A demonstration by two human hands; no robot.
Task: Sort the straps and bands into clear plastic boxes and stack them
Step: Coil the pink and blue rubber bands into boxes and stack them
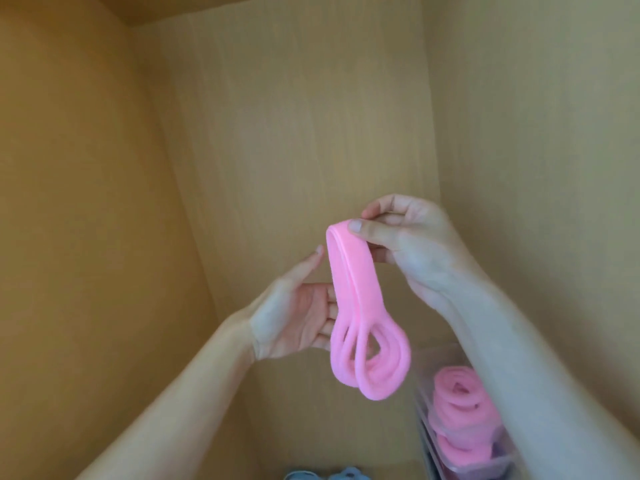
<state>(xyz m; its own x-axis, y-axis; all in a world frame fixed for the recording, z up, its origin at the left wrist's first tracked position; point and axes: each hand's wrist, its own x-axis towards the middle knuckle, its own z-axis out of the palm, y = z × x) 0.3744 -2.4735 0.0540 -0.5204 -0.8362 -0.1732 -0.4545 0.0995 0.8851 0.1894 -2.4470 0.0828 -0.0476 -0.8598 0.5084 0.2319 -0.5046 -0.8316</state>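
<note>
1. The right hand (405, 244) pinches the top fold of a pink band (360, 306) between thumb and fingers, so the loops hang gathered in mid-air, above and to the left of the box.
2. The left hand (294, 317) is flat-fingered behind the hanging loops and touches them. It is probably steadying them so the band can be rolled small enough to fit.
3. A clear box (425, 367) at lower right already holds rolled pink bands (453, 393). It seems to rest on another box, partly hidden by the right forearm.
4. Pale wood-grain panels (294, 133) enclose the space like a cupboard, and something blue (332, 474) peeks in at the bottom edge.
</note>
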